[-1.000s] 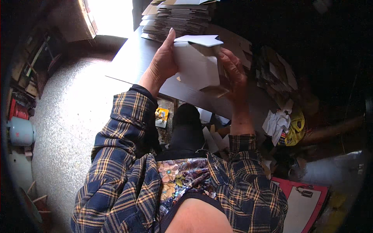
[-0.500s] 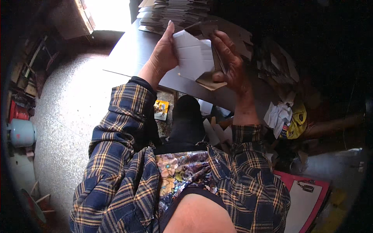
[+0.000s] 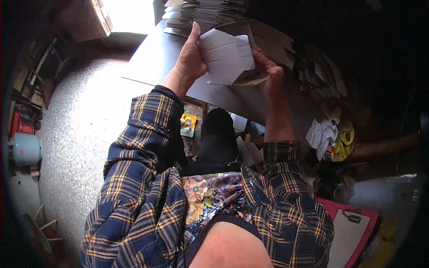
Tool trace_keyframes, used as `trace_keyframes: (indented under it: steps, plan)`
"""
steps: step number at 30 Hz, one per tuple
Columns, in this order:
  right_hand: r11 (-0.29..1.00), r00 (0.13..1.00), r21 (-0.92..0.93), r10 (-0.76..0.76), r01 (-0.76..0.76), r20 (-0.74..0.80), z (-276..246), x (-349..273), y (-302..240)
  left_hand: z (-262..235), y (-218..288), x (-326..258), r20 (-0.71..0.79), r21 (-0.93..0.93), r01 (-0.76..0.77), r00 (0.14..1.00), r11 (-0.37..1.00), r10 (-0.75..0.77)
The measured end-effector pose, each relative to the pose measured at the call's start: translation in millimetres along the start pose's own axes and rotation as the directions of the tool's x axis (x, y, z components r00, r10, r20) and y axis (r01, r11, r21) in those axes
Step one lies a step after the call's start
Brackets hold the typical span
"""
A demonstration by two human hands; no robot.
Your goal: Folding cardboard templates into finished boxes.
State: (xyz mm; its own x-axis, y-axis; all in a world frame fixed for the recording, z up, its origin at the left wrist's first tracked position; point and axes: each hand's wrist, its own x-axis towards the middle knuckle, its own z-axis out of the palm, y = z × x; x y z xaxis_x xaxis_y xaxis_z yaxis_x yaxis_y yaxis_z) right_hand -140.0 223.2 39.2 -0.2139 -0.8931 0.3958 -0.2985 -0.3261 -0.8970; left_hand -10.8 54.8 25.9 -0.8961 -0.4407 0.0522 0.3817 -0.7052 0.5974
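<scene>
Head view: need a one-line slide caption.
Both hands, left hand and right hand, hold a partly folded white cardboard box above a dark table near stacked flat blanks.

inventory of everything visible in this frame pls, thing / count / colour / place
folded card box: 1, white outside, brown inside, held over the table
table: 1, dark grey, top centre
flat card stack: 1 pile, white-grey, far table edge
crumpled paper: 1 wad, white, right of table
yellow bag: 1, yellow, beside the wad
clipboard: 1, red rim, lower right
gas cylinder: 1, pale blue, far left floor
floor: speckled grey, left
plaid shirt: 1, navy and yellow, bottom
left hand: gripping box's left side
right hand: gripping box's right side
</scene>
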Motion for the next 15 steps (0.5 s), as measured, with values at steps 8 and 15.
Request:
trace_keyframes:
  steps: [8, 15]
  plan:
    - [0.925, 0.933, -0.133, -0.36, 0.356, -0.01, 7.6, -1.1, 5.7, -0.9, 1.3, 2.1, 0.032, -0.004, -0.058, 0.998, 0.998, 0.058]
    - [0.864, 0.893, -0.377, -0.419, 0.335, -0.167, 26.3, 0.4, 5.3, 2.3, 0.1, -0.8, -0.049, 0.024, -0.05, 0.997, 0.998, 0.051]
